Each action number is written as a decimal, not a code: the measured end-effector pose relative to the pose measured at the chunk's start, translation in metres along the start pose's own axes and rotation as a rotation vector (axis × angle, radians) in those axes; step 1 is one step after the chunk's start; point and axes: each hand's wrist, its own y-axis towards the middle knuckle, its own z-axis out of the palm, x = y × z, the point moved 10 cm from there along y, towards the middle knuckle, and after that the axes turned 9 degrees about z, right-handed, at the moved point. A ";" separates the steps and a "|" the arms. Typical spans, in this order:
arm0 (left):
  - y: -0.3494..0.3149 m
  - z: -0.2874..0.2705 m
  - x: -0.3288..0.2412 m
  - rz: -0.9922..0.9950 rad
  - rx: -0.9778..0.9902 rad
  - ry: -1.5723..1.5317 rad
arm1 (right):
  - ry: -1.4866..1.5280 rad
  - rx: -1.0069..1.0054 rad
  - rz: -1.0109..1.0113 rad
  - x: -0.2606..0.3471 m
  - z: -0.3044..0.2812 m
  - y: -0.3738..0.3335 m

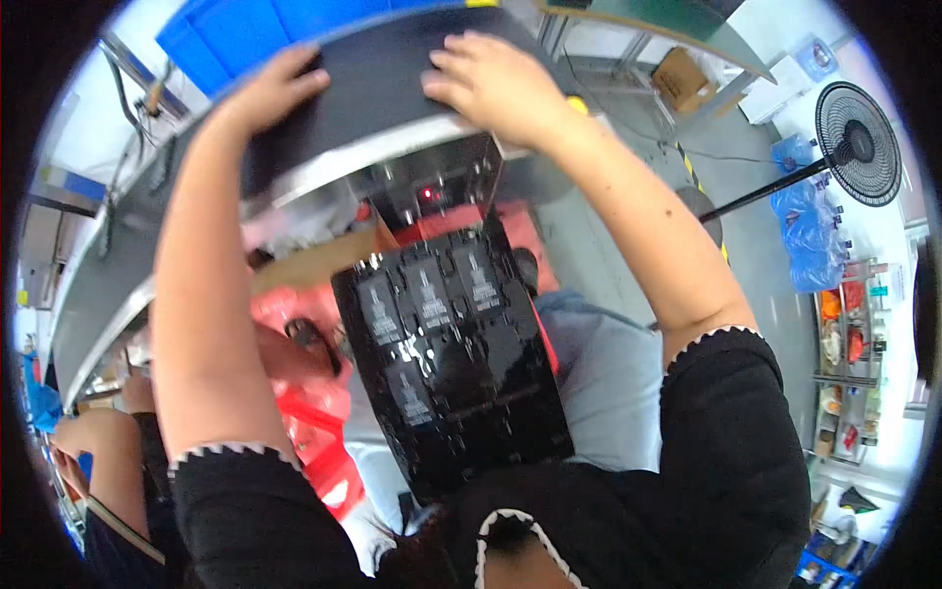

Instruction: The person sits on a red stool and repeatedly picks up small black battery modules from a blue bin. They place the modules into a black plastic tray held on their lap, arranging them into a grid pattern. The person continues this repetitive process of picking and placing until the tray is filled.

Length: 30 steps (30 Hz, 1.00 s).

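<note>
Both my hands are stretched forward over a black bench-like surface (383, 88) with a pale metal edge. My left hand (280, 90) lies at its left part, fingers apart and nothing in them. Farther right, my right hand (491, 80) is spread over the same surface, also holding nothing. On my lap rests a black glossy plastic tray (515, 417) with moulded pockets. Several dark flat rectangular pieces (429, 294) with pale print sit in its pockets, mostly in the far row. Neither hand touches the tray.
A blue bin (235, 39) stands behind the surface. Below its edge are a black box (402, 196) with a red light, cardboard (324, 260) and red plastic bags (319, 442). A fan (857, 145) stands right; another person's arm (113, 461) is at left.
</note>
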 end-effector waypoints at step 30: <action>-0.200 0.042 -0.313 0.237 -0.088 -0.313 | 0.664 0.630 0.352 0.075 0.023 -0.229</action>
